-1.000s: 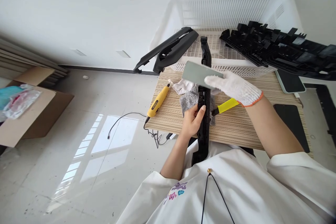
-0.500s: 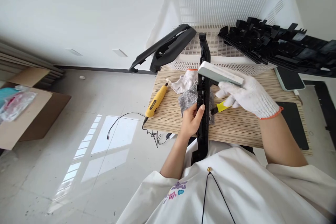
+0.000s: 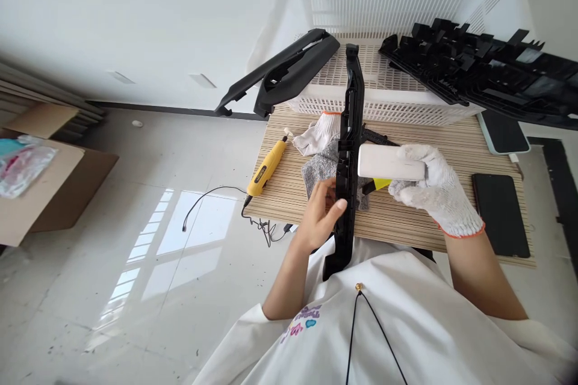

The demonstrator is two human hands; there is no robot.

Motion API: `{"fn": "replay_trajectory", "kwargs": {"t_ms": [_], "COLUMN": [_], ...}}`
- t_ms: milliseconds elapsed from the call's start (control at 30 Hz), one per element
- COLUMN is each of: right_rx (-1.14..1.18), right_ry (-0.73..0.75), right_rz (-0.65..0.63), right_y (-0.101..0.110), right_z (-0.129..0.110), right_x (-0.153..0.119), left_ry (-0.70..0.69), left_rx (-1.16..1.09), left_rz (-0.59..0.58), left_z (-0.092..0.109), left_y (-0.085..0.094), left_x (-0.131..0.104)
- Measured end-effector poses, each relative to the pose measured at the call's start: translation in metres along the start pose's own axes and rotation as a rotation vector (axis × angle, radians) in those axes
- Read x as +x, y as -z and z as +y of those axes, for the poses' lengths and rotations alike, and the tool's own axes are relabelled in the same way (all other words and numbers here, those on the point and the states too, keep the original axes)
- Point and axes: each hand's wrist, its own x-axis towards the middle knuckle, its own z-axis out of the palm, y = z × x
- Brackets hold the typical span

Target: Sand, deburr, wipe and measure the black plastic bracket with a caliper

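The left hand (image 3: 318, 219), in from 7 o'clock, half-curled, thumb on top, grips one black strip (image 3: 347, 174) running from the lap at 6 o'clock to 12. Beside it, the gloved right hand (image 3: 433, 186), in from 5, clasps one pale block (image 3: 391, 162) pointing to 9. Two phones (image 3: 501, 215) lie toward 3, one white basket (image 3: 401, 96) at 12.

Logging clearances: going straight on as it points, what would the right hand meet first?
Probably the long black part: the pale block in the right hand points at its edge, though one view leaves the depth gap unclear.
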Motion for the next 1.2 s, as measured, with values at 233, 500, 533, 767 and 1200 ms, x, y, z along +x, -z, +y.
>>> {"fn": "replay_trajectory", "kwargs": {"t_ms": [233, 500, 533, 767, 1200], "right_rx": [0.03, -0.061, -0.056, -0.059, -0.164], "right_ry": [-0.056, -0.028, -0.024, -0.023, -0.068], "right_rz": [-0.296, -0.335, -0.311, -0.288, -0.411], "right_y": [-0.041, -0.059, -0.057, -0.048, -0.03], "right_z": [0.014, 0.016, 0.015, 0.004, 0.0], "right_x": [0.006, 0.022, 0.023, 0.027, 0.02], "left_ry": [-0.068, 0.205, 0.219, 0.139, 0.157], "left_rx": [0.118, -0.419, -0.473, -0.687, -0.65], "left_rz": [-0.091, -0.152, -0.136, -0.12, -0.169], "left_z": [-0.004, -0.01, -0.009, 0.002, 0.01], "left_y": [-0.011, -0.023, -0.025, -0.045, -0.052], "left_x": [-0.009, -0.004, -0.002, 0.01, 0.01]}}
